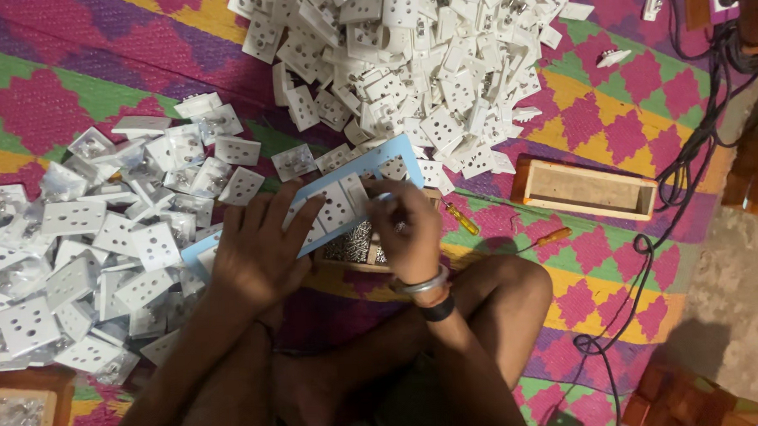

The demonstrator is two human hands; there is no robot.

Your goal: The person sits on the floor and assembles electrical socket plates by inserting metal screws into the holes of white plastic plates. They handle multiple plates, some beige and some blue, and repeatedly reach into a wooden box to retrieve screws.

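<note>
We see the left hand [258, 247] lying flat, fingers spread, pressing on white socket plates [335, 208] lined up on a pale blue board [384, 158]. The right hand [406, 229] has its fingers curled together at the board's near edge, over a small box of screws [352, 243]; we cannot tell what it pinches. The board runs diagonally between a left-hand heap of bagged plates [86, 248] and a loose white pile [407, 61] above, both touching its edges. Open patterned mat [610, 104] lies to the right, around an empty wooden tray [584, 189]. Two screwdrivers [463, 218] rest just beside the right hand. Black cables [688, 152] edge the mat.
</note>
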